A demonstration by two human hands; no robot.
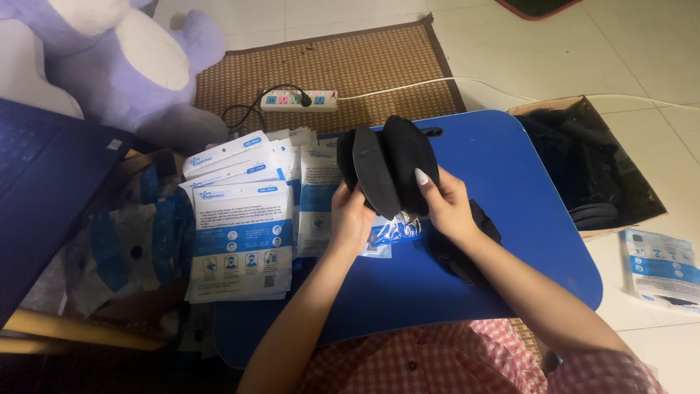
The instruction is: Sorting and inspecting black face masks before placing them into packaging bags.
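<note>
Both hands raised over the blue surface [510, 168], left hand [350, 219] and right hand [448, 208] closed around a stack of black masks [390, 168] (held upright), white-and-blue packets [240, 241] piled at left, cardboard box [620, 219] at right.

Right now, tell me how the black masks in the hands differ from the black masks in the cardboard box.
The black masks in the hands are a small bunch held upright and fanned above the blue tray table; the black masks in the cardboard box form a bigger heap lying loose on the floor side. The held bunch is gripped by the left hand and right hand; the boxed ones are untouched. Both look the same plain black.
</note>
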